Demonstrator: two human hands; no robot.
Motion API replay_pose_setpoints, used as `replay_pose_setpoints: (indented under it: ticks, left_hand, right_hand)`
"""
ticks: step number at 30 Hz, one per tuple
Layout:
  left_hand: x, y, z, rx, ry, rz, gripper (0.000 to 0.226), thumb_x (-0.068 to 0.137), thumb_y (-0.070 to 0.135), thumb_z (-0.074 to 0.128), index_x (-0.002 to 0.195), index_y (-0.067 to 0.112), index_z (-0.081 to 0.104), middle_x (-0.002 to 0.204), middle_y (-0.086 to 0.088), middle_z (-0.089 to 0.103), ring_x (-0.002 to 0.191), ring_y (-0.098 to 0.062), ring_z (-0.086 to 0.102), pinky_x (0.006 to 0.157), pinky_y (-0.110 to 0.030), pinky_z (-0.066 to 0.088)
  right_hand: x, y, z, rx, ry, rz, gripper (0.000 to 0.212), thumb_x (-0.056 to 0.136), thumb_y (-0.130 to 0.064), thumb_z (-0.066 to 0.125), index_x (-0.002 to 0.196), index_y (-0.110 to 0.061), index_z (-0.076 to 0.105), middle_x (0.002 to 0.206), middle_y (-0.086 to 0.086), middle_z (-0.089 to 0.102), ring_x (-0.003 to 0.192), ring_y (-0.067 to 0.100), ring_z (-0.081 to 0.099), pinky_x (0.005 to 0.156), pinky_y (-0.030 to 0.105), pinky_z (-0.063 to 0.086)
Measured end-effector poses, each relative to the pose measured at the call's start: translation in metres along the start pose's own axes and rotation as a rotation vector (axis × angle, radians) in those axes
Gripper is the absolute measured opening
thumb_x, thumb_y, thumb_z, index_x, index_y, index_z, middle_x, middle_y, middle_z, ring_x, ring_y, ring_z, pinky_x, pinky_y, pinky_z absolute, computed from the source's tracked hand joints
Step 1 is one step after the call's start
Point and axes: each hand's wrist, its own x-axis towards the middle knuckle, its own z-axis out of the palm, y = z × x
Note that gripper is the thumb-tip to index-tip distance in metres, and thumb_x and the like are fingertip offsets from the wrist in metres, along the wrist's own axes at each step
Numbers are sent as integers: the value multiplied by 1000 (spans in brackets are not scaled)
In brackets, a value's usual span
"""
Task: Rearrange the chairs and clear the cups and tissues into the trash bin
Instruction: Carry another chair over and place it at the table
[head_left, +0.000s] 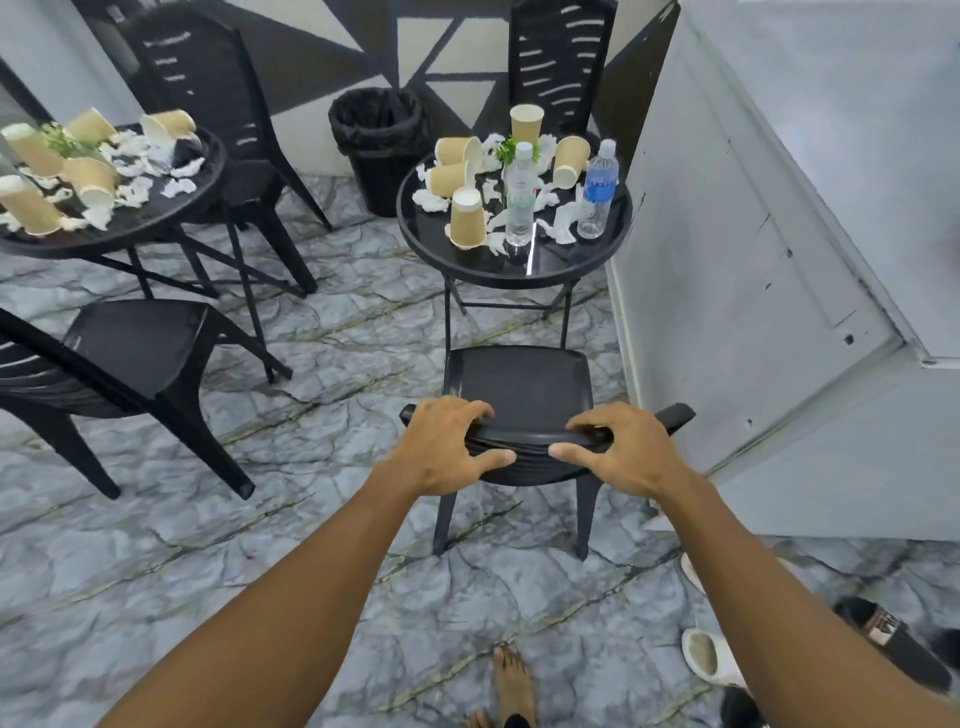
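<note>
A black plastic chair (519, 382) stands in front of me, facing the right round table (519, 273). My left hand (447, 449) and my right hand (615, 449) both grip the top of its backrest, fingers over the rail and thumbs beneath. Several tan paper cups (466, 218), crumpled white tissues (561, 226) and two water bottles (520, 200) lie on that table. The left round table (156, 228) holds more cups (31, 208) and tissues (137, 187). A black lined trash bin (382, 143) sits by the back wall between the tables.
Three more black chairs: one at the lower left (140, 348), one behind the left table (208, 98), one behind the right table (561, 62). A white wall (727, 234) borders the right side. Slippers (706, 654) lie on the marbled floor at the lower right, near my bare foot (511, 680).
</note>
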Motion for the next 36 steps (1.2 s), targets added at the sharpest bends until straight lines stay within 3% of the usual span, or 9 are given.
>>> replay_pose_setpoints:
  ticks: [3,6,9,11,19,25,28,31,36]
  left_hand:
    - [-2,3,-2,123,-88,-18,70,75,77,54,126,31,49,118,7,54,115,-18,45,113,-45,22]
    - [3,4,4,174,-45,-2,48,75,50,70,111,28,47,107,7,54,105,-19,48,109,-44,24]
    - [11,-2,10,243,77,42,37,70,21,77,88,21,45,82,4,55,79,-23,51,81,-39,36]
    - [16,-9,13,258,140,89,47,56,2,75,73,19,36,62,0,50,57,-28,46,61,-34,31]
    - [35,-51,9,266,334,112,33,60,-8,68,79,11,50,66,-4,52,58,-30,48,61,-39,41]
    - [26,-46,15,240,347,130,31,60,-10,68,71,11,48,60,0,43,54,-26,37,59,-32,24]
    - [23,-41,9,211,295,115,29,68,5,72,74,14,45,63,6,37,55,-25,39,60,-33,26]
    - [15,-34,5,210,153,83,36,78,54,67,85,24,48,76,8,49,73,-19,47,76,-36,34]
    - [5,-21,-16,15,-37,12,59,84,83,34,98,30,57,90,8,56,88,-16,48,88,-36,37]
  right_hand:
    - [-1,-8,-1,-133,-40,-19,58,69,-88,50,98,-41,68,83,-23,60,85,7,55,89,36,41]
    - [3,2,-5,-301,-64,-21,38,65,-56,77,94,-32,69,86,-9,65,84,17,61,76,31,40]
    - [8,19,8,-361,79,-36,26,56,-25,85,74,-21,68,68,-4,65,65,21,63,57,26,38]
    - [12,24,17,-367,175,-69,27,51,-15,86,60,-18,60,53,-3,58,48,21,56,47,23,35]
    - [44,25,36,-278,274,-170,30,56,-17,83,70,-16,57,61,-4,57,56,24,56,52,33,43]
    - [33,25,39,-306,225,-152,28,60,-20,83,72,-18,57,64,-3,59,59,24,58,53,35,48]
    - [31,11,31,-285,199,-91,33,62,-44,82,69,-21,59,62,-7,59,59,19,58,57,31,46]
    - [22,-2,23,-230,135,-7,56,65,-84,59,67,-28,62,59,-13,57,59,9,53,59,29,42]
    - [21,-16,4,-70,-91,84,72,66,-96,37,81,-33,70,72,-15,66,71,3,60,70,28,49]
